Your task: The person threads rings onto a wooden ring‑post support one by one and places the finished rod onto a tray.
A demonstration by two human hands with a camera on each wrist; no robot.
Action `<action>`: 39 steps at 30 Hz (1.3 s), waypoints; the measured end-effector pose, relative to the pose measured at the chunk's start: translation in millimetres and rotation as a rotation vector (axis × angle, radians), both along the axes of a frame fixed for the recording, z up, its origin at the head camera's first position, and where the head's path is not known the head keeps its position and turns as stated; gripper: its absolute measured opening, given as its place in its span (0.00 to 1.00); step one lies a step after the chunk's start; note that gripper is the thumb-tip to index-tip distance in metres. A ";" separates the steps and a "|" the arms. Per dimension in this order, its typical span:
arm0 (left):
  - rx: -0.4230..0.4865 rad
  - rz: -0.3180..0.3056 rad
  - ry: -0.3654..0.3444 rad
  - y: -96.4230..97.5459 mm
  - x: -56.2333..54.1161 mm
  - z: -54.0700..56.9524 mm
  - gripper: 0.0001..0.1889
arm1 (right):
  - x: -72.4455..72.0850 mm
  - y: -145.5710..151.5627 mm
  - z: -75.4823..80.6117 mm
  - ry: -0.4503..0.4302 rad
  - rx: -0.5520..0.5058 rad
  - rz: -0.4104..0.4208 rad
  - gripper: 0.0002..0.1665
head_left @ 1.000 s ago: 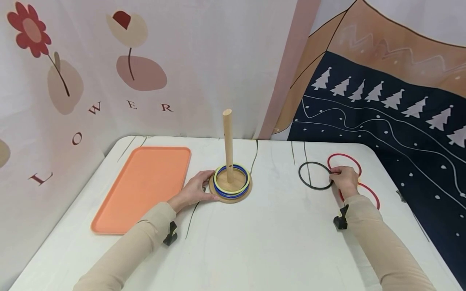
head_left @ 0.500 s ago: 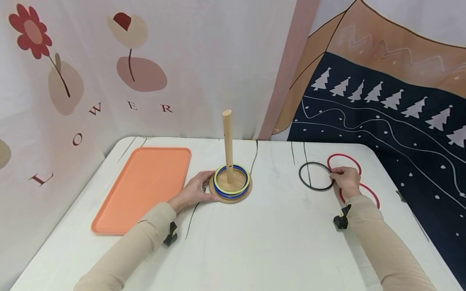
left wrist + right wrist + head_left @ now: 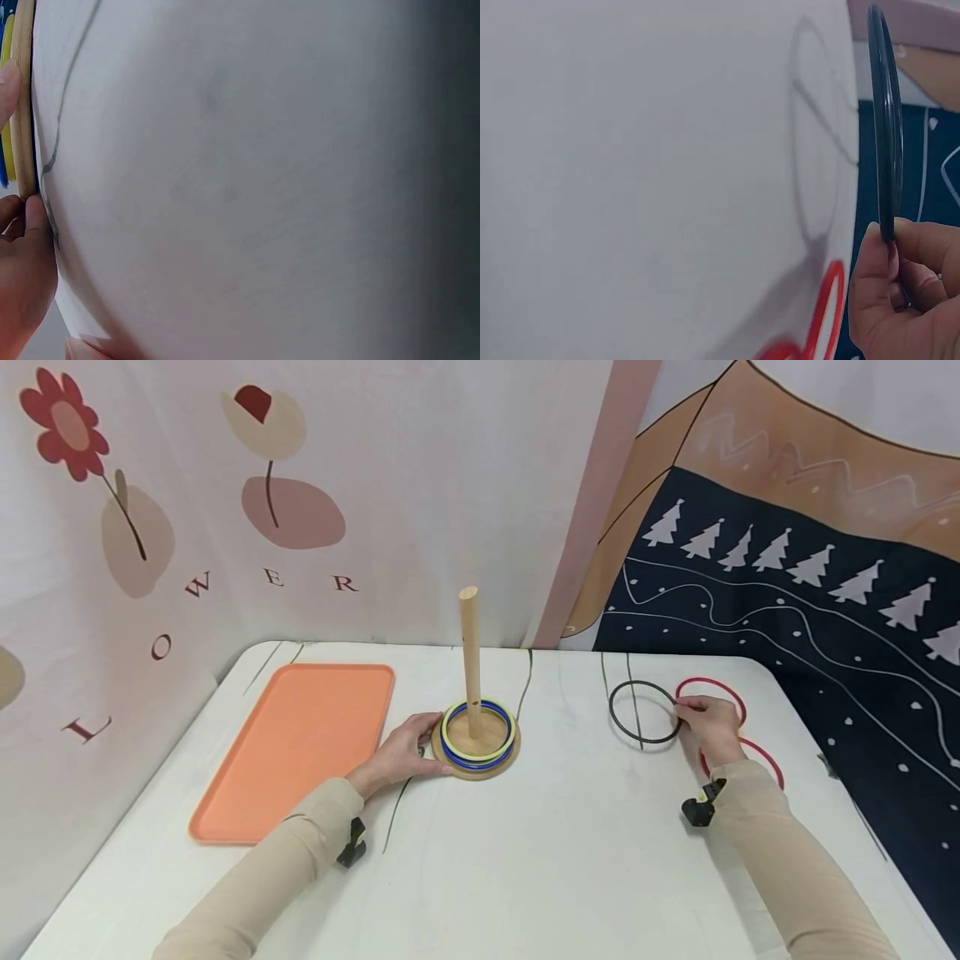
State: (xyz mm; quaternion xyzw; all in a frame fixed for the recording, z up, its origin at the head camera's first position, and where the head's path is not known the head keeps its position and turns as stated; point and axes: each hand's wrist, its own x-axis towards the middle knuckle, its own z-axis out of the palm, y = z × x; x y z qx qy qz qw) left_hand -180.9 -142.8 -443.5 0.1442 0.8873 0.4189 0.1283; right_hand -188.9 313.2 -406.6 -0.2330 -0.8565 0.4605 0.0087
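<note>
Partly behind the right hand (image 3: 710,725), black ring (image 3: 888,120).

L hand (image 3: 397,752) is gripping w/ a wide span, fingers (image 3: 422,720) on the far side, thumb (image 3: 433,767) opp. them on the near side; L forearm (image 3: 285,847) is slanting back & left of them. R hand (image 3: 708,727) is pinching, thumb opp. index tip (image 3: 911,231), other fingers curling in behind; R forearm (image 3: 768,843) is slanting back & right.

Long, lightly creased beige sleeves (image 3: 262,864) reach down to plain cuffs (image 3: 339,797), a small, angular black mount (image 3: 352,843) jutting out beside each one.
</note>
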 end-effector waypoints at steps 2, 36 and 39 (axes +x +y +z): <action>-0.007 0.001 0.003 0.2 -0.2 -0.3 0.51 | -0.6 -4.1 4.5 0.026 -0.030 0.015 0.20; 0.031 -0.003 -0.008 -0.8 0.1 0.1 0.51 | -19.4 -169.5 146.7 0.438 -0.531 0.355 0.10; 0.037 -0.003 -0.013 -0.8 -0.5 -0.6 0.51 | -20.4 -180.5 146.8 0.437 -0.533 0.378 0.10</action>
